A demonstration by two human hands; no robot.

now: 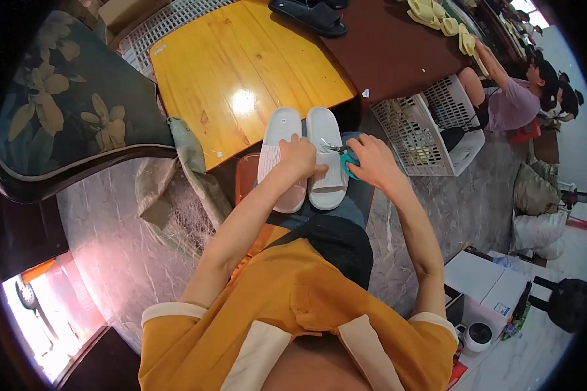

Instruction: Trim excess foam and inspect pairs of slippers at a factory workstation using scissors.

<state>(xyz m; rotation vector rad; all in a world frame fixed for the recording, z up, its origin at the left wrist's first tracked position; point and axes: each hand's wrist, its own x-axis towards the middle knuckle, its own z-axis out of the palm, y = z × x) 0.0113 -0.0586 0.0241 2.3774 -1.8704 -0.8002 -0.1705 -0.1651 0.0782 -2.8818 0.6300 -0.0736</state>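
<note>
Nearest to us in the head view is our own orange shirt with cream sleeve cuffs, and both bare forearms reach away from it over our lap. There lies a pair of white slide sandals, side by side, toes toward the far yellow wooden table. Our left hand rests on top of the pair where the two straps meet, fingers curled down and pressing them steady. Our right hand is closed around the teal handles of a small pair of scissors, whose blades point left onto the strap of the right sandal.

We judge the step in hand to be trimming something at that strap; whether the blades are open is too small to tell. The next move would call for a short, careful snip, with the left fingers kept off the blades.

Far right, another person sits beside a white plastic basket.
</note>
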